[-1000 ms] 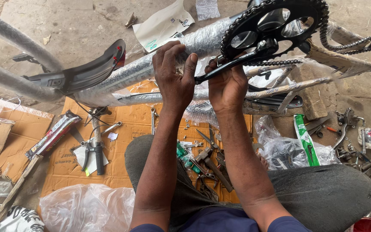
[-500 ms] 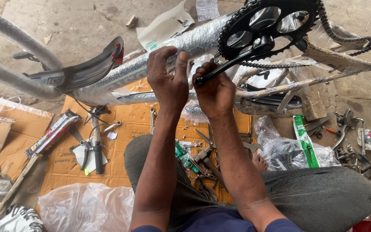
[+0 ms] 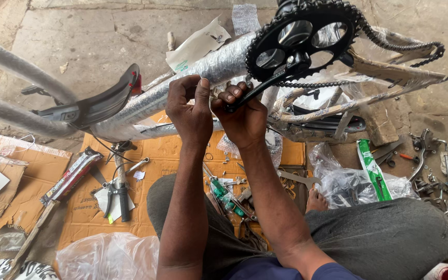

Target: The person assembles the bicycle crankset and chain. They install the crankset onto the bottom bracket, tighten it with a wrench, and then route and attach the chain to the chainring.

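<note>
Setting: an informal bicycle assembly and repair spot, worked at ground level.

You sit on a bare concrete floor (image 3: 94,36) with flattened cardboard (image 3: 146,171) as your mat. A wrapped bicycle frame (image 3: 203,72) with chainring (image 3: 302,39) fills the upper frame; pliers (image 3: 117,199) lie lower left, loose metal parts (image 3: 431,155) at right, plastic bags (image 3: 338,181) around.

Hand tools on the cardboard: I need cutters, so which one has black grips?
The pliers left of the person's knee; the screwdriver between the arms has a green handle.
</note>
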